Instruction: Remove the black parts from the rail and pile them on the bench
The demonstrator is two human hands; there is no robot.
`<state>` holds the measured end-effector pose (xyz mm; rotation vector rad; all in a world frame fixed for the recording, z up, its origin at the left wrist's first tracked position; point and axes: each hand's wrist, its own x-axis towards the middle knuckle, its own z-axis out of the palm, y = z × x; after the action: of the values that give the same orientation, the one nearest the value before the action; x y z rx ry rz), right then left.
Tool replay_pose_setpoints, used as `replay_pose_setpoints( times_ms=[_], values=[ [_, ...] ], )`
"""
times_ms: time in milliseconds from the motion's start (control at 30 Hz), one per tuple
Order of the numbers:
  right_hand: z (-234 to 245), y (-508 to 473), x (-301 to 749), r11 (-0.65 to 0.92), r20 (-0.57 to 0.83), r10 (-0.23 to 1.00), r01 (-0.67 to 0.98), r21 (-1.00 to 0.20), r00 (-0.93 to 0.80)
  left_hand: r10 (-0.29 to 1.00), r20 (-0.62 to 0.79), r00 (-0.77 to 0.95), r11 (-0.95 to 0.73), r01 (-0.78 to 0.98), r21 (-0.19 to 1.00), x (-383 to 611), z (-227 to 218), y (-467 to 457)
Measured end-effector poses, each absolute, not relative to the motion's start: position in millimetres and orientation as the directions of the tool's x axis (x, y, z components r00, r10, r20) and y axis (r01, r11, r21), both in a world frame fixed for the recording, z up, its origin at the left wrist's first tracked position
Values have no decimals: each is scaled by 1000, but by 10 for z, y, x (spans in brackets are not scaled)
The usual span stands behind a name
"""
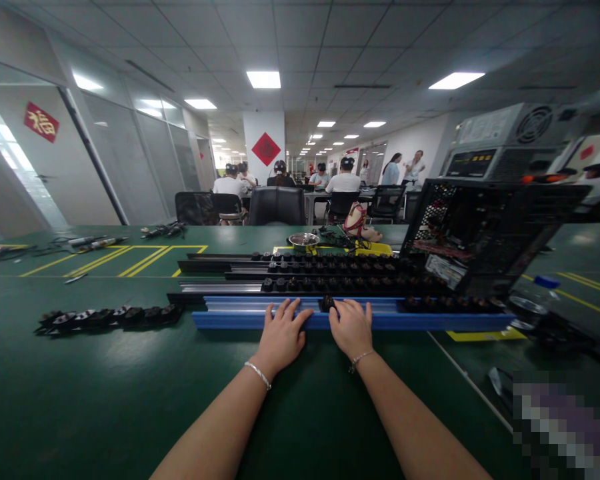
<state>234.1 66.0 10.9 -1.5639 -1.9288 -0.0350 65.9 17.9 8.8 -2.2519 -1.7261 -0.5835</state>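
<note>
A long blue channel rail [260, 321] lies across the green table in front of me. My left hand [281, 337] rests on it with the fingers spread and nothing held. In the channel sits a small black part [326, 304] with a rounded top. My right hand [351, 328] is just to its right, thumb and forefinger against the part's right side, partly hiding it. Farther right, a row of similar black parts [450, 305] fills the rail's end. To the left, a loose strip of black parts [110, 317] lies on the table.
Behind the blue rail are several black rails [205, 288] carrying rows of black parts. An open computer case [485, 227] stands at the right, beside a blue-capped bottle [533, 300]. A metal dish [304, 240] sits farther back. Tools and cables [87, 242] lie far left.
</note>
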Motion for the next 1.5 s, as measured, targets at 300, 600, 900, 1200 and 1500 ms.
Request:
replay_pose_setpoints(
  times_ms=[300, 600, 900, 1200, 1500],
  values=[
    [103, 652, 2315, 325, 491, 862, 880, -348, -124, 861, 456, 225, -272, 961, 39, 657, 73, 180],
    [113, 621, 2278, 347, 462, 871, 871, -347, -163, 860, 452, 235, -279, 960, 32, 652, 59, 187],
    [139, 593, 2262, 361, 451, 874, 866, -347, -184, 864, 448, 228, -269, 963, 30, 662, 73, 178],
    [103, 611, 2262, 368, 499, 852, 858, -358, -157, 864, 448, 230, -274, 961, 35, 656, 66, 186],
    [94, 599, 2237, 415, 511, 832, 851, -321, -214, 870, 438, 226, -266, 963, 32, 664, 73, 180]
  ],
)
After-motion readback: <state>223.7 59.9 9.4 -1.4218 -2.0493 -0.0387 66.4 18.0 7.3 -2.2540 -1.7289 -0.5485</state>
